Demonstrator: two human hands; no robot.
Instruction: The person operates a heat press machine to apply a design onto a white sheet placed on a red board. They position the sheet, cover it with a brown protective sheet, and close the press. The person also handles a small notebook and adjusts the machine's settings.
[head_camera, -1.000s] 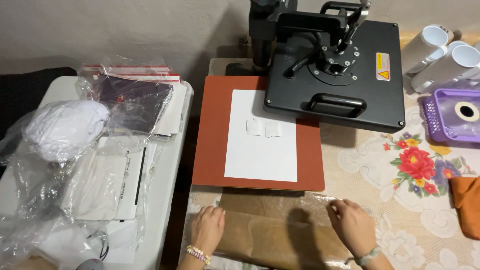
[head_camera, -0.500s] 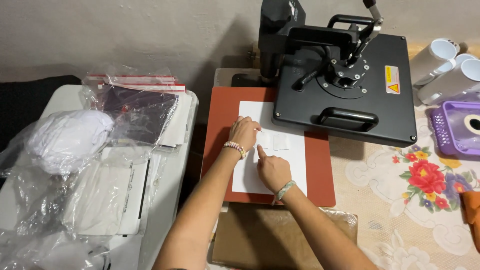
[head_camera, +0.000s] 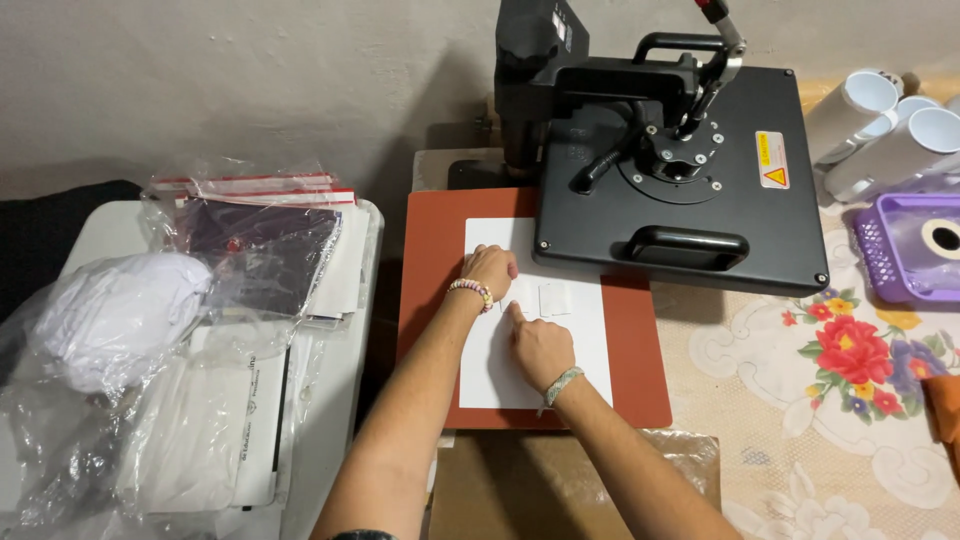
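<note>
The worktop (head_camera: 800, 440), covered by a cream cloth with red flowers, carried a large black heat press (head_camera: 680, 190) whose flat upper plate was swung toward three o'clock, clear of most of the rust-red rectangular pad (head_camera: 430, 300) at the centre. At nine o'clock a white side table (head_camera: 340, 400) held crumpled clear plastic bags of white fabric (head_camera: 115, 320) and a flat dark packet. On the pad lay a white sheet of paper (head_camera: 560, 365), and on it, toward twelve o'clock, sat two small white square patches (head_camera: 553, 299) side by side. At two o'clock stood white cylindrical mugs (head_camera: 900, 130), with a purple plastic basket (head_camera: 900, 255) just below them. The left hand (head_camera: 489, 272), loosely curled with a beaded bracelet at the wrist, rested on the paper's upper left, holding nothing. The right hand (head_camera: 538, 347), fingers folded, pressed its extended forefinger onto the paper just beside the left patch.
</note>
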